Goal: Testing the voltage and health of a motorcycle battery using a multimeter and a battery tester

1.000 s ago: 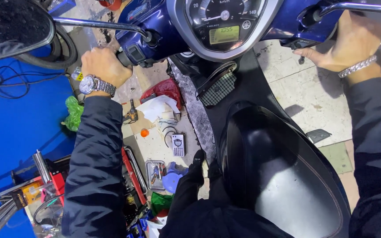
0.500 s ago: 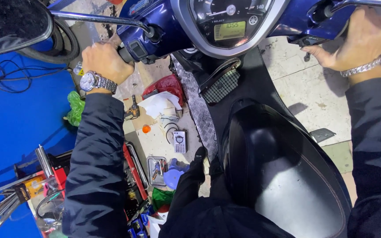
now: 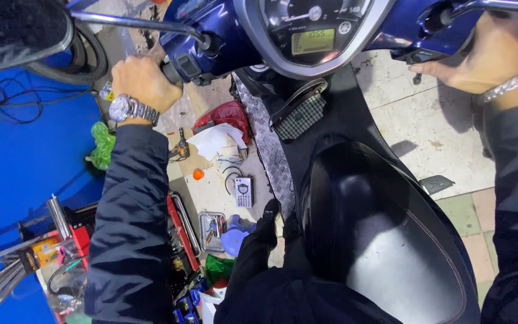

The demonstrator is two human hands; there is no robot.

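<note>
L hand (image 3: 142, 81) clenched round the scooter's left grip (image 3: 172, 69); R hand (image 3: 481, 57) grasping the right grip (image 3: 445, 18). Black seat (image 3: 385, 240) below, w/ tools on the floor (image 3: 211, 186) beside it.

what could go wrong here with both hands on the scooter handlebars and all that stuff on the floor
1. The left hand and right hand both grip the handlebar ends, so if the blue scooter tips there may be no free hand to catch it.
2. Loose parts lie beside the footboard: a small orange piece, a metal tray and a red rag. A foot or wheel could slip on them.
</note>
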